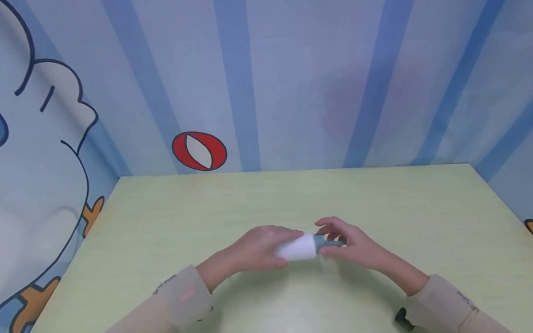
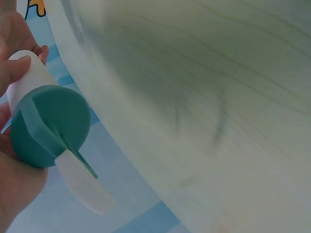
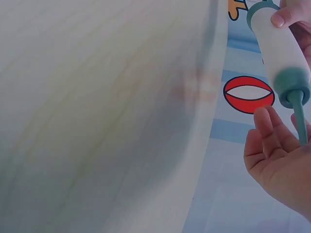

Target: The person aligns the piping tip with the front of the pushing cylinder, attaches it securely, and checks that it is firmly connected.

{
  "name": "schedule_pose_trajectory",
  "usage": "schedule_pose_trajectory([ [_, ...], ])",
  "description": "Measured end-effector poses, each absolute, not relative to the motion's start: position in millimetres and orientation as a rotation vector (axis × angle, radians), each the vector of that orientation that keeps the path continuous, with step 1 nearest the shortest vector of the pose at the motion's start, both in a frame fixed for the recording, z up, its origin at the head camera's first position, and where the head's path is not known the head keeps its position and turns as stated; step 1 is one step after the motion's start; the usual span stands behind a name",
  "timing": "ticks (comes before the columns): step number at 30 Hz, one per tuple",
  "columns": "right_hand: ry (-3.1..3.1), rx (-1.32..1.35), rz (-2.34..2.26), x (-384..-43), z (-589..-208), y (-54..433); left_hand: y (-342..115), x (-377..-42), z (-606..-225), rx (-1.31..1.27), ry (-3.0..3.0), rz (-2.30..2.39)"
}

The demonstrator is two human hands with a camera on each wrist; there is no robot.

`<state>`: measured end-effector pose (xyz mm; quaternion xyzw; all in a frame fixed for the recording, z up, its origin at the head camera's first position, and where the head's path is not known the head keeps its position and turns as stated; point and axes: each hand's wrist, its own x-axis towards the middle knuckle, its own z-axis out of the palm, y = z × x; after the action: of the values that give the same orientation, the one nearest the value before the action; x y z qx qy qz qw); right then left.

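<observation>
My left hand [image 1: 263,246] grips a white bottle [image 1: 297,249] above the table, its thumb and fingers round the body. From the bottle's right end a long thin teal nozzle [image 1: 333,243] points toward my right hand [image 1: 354,244]. In the right wrist view the right fingers [image 3: 265,141] are loosely bent, and the nozzle tip reaches to the palm; whether it touches is hard to tell. At the bottle's other end, the left wrist view shows a round teal cap [image 2: 73,114] with a white flat tab [image 2: 82,184] sticking out.
A pale wood-grained table [image 1: 269,202] lies beneath both hands. Behind it stands a striped blue wall [image 1: 284,82] with cartoon figures and a printed red and white oval [image 1: 219,149]. A small black piece [image 1: 403,320] hangs at the right sleeve.
</observation>
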<state>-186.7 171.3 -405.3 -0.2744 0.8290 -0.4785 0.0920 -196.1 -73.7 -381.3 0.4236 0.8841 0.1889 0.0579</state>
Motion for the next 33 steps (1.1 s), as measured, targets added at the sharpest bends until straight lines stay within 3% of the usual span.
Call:
schedule_pose_trajectory([
  [33,2.532,-0.853,-1.419,-189.4,-404.2,167.2,-76.7,-198.3,-381.8,1.272,2.694,0.566],
])
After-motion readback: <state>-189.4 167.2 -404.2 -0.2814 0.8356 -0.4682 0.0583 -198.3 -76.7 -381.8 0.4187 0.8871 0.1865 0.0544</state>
